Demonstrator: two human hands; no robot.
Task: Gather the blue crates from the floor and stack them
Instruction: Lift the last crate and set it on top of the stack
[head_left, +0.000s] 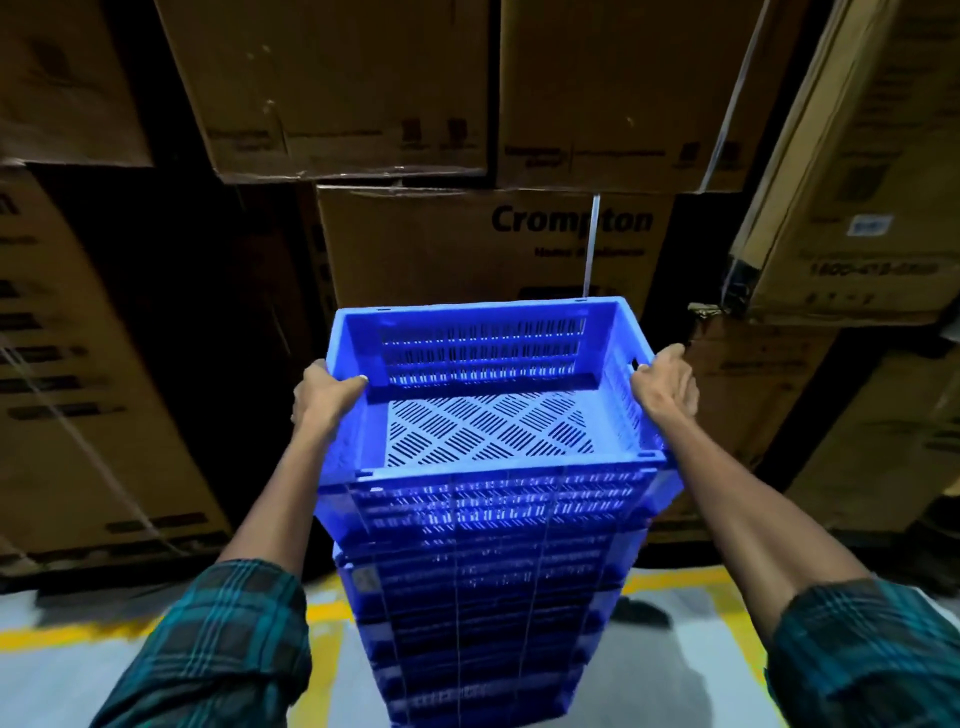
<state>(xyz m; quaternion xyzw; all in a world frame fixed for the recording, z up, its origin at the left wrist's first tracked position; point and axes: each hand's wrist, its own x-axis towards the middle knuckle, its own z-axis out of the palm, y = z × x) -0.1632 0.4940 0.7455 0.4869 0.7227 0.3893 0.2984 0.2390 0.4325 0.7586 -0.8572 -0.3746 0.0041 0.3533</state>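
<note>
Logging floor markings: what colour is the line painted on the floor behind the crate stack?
Yellow floor line, on pale grey floor; seen in the head view.

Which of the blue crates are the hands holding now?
The top crate of the stack: the left hand and right hand grip its side rims. The crates below it are untouched.

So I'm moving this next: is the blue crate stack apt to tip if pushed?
Probably: the stack is tall and narrow. The top crate, gripped by left hand and right hand, looks stiff, slotted, likely light.
</note>
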